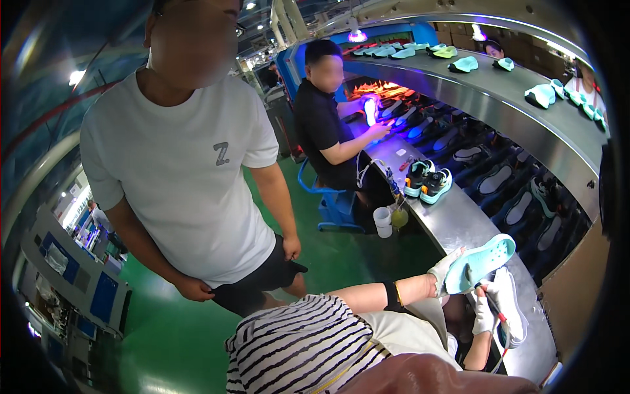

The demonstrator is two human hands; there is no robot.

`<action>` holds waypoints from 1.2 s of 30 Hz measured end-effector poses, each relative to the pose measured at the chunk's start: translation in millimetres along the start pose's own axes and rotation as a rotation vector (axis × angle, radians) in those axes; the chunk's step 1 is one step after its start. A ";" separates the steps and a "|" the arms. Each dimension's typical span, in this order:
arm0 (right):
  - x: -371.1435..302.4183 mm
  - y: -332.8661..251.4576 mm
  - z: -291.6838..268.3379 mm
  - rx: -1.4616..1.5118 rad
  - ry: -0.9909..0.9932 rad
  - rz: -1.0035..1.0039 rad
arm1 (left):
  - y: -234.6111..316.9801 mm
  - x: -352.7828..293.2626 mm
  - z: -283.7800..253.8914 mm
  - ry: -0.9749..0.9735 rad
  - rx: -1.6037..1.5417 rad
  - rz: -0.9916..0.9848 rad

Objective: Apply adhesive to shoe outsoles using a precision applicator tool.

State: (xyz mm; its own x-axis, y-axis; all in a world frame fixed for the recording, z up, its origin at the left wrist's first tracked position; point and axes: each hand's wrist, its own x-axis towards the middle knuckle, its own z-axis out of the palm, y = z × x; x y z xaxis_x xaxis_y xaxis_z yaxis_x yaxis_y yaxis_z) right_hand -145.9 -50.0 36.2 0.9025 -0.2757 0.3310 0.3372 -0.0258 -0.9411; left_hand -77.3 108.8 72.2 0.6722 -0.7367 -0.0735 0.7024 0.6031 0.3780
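Note:
My left hand (448, 270), in a pale glove, grips a mint-green shoe sole (482, 261) and holds it tilted above the metal bench. My right hand (483, 312), gloved too, is closed around a slim applicator (501, 315) with a red band and a thin hose trailing down. The applicator's tip reaches the lower edge of the sole, though contact is hard to make out. Just beyond my right hand, a white shoe sole (508, 301) lies on the bench.
A pair of dark-and-mint shoes (428, 180) stands farther along the metal bench (453, 226). A conveyor (489, 79) carries several mint shoe parts above racks of soles (495, 178). White cups (382, 220) hang beside the bench. One person (190, 157) stands left; another (321, 111) sits working.

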 end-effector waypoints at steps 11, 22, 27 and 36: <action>8.7 20.0 -17.8 0.174 0.024 0.170 | 5.7 23.1 17.0 0.025 0.093 -0.026; -2.9 -31.7 -27.7 0.080 -0.264 0.217 | 32.4 64.2 9.0 -0.128 0.194 -0.367; 8.6 -18.6 -34.5 0.187 0.001 0.055 | 28.6 89.6 -6.6 -0.031 0.265 -0.405; 7.1 -15.0 -47.7 -0.093 -0.354 0.153 | 19.4 93.2 -16.6 0.014 0.324 -0.493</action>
State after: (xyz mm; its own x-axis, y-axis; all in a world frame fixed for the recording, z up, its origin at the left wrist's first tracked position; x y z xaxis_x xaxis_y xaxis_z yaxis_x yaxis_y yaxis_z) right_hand -157.3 -97.4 49.4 0.9824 0.0649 0.1749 0.1808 -0.1015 -0.9783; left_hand 2.9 56.8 57.4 0.2886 -0.9011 -0.3236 0.8272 0.0644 0.5582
